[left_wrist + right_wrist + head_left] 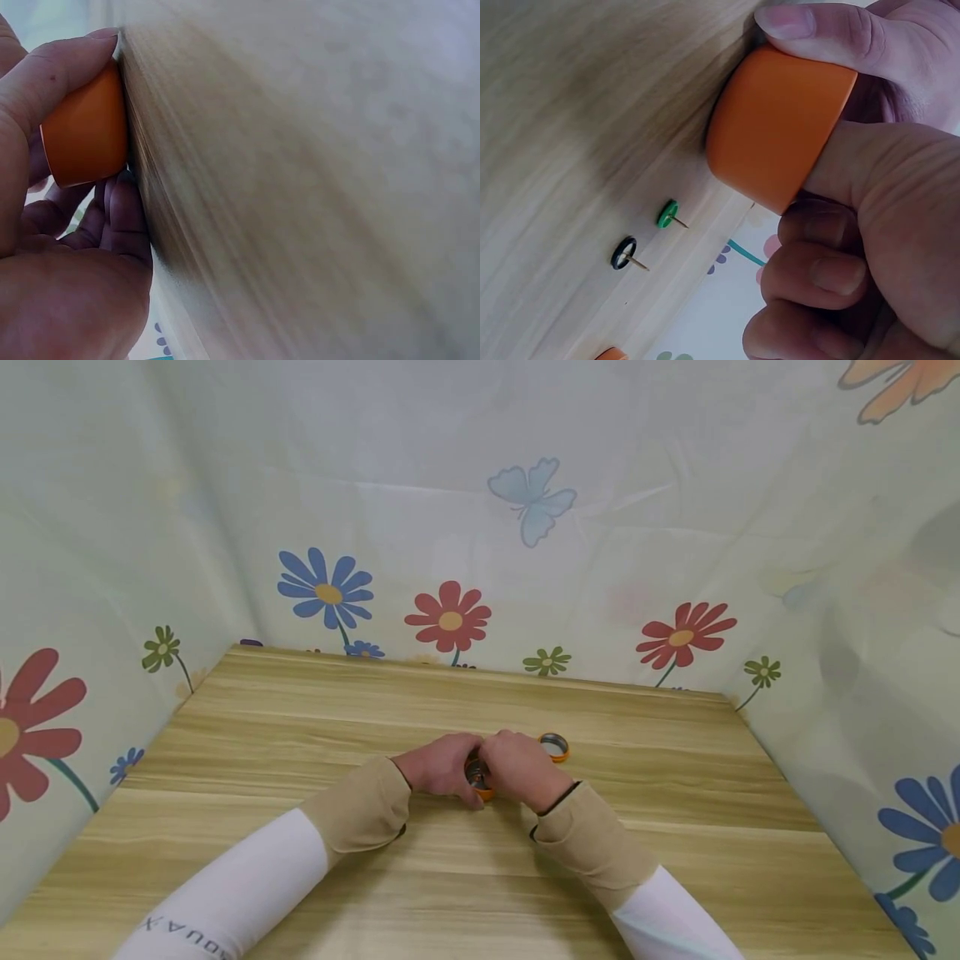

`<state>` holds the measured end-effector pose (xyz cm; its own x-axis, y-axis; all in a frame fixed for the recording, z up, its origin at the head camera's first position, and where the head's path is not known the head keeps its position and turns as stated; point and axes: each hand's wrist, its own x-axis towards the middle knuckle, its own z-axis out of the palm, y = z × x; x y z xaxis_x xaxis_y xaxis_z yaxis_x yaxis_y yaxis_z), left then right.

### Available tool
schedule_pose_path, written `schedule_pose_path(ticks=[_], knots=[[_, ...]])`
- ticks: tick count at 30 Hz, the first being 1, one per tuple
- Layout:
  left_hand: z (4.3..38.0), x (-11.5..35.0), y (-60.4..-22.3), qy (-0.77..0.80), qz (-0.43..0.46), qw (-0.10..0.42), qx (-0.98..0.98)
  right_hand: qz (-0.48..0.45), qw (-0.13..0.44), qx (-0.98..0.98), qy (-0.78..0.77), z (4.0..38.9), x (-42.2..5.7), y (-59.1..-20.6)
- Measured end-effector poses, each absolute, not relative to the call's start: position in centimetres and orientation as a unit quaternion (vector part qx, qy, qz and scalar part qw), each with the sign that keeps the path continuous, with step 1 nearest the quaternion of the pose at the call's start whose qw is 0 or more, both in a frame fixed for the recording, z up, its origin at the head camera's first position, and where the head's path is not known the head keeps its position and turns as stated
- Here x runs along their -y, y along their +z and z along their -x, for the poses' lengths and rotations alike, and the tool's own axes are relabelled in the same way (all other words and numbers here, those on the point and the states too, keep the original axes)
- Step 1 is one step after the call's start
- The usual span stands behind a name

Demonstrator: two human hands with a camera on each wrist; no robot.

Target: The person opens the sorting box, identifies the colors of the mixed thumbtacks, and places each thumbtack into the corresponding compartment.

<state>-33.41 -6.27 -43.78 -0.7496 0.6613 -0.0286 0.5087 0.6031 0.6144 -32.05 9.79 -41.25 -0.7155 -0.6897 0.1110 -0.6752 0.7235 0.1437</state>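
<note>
A small round orange container (486,794) with a metallic inside stands on the table, its open top up. My left hand (445,766) grips its side, with the thumb and fingers around the orange wall (88,127). My right hand (519,768) reaches over the rim from the right. In the right wrist view, one digit goes down inside the orange container (776,124), while several other fingers curl outside it. Whatever is at that fingertip is hidden. A green thumbtack (667,214) and a black thumbtack (623,253) lie close by, points up.
A second orange container (561,758), open-topped and grey inside, stands just right of my right hand. The wood-grain table (360,710) ends at a flower-printed cloth wall (585,602) at the back and both sides.
</note>
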Motion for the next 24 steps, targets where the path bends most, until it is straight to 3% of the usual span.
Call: schedule_pose_path(ticks=[10,19,24], knots=[[33.6,6.2,-44.0,0.300,-0.336,0.120,-0.885,-0.370,0.078,0.925,-0.036,31.8,-9.8,-40.7],[33.5,6.3,-44.0,0.313,-0.346,0.115,-0.877,-0.376,0.011,0.925,0.057,31.7,-10.2,-39.2],[33.4,6.2,-43.9,0.322,-0.344,0.118,-0.874,-0.365,0.011,0.927,0.087,31.5,-10.9,-38.1]])
